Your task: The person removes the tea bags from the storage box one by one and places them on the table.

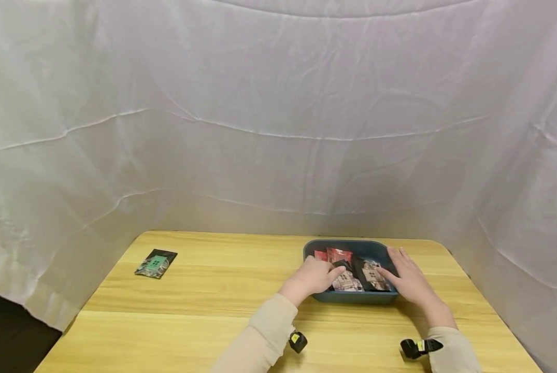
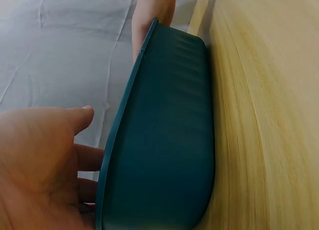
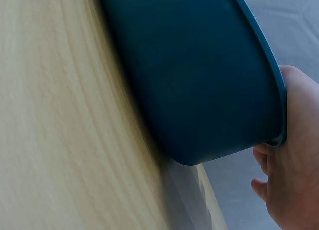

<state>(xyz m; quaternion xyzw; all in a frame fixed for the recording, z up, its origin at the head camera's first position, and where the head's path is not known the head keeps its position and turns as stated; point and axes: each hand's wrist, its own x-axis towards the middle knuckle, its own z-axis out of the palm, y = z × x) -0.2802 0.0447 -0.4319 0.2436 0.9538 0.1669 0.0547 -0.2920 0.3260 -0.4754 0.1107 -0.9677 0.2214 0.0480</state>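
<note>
**A light touch over the blue bin (image 1: 353, 298)**

Head view: the bin sits on the wooden table (image 1: 213, 290), with red packets (image 1: 339, 255) behind two dark packets, the left dark packet (image 1: 347, 282) and the right dark packet (image 1: 373, 277). The left hand (image 1: 313, 274) reaches over the near left rim among them; the right hand (image 1: 411, 277) is at the right end, thumb inside, fingers straight and loose outside. A green-labelled packet (image 1: 156, 263) lies well apart on the left. Gentle fingertips should serve best here; a hard press could crease the wrappers.

Left wrist view: the thumb stands clear above the rim, but the wall hides the fingertips, so I cannot tell whether they grasp a packet.

Right wrist view: the hand lies against the rim's corner. Steadying that end lightly, without pulling, would probably stop the bin sliding.
</note>
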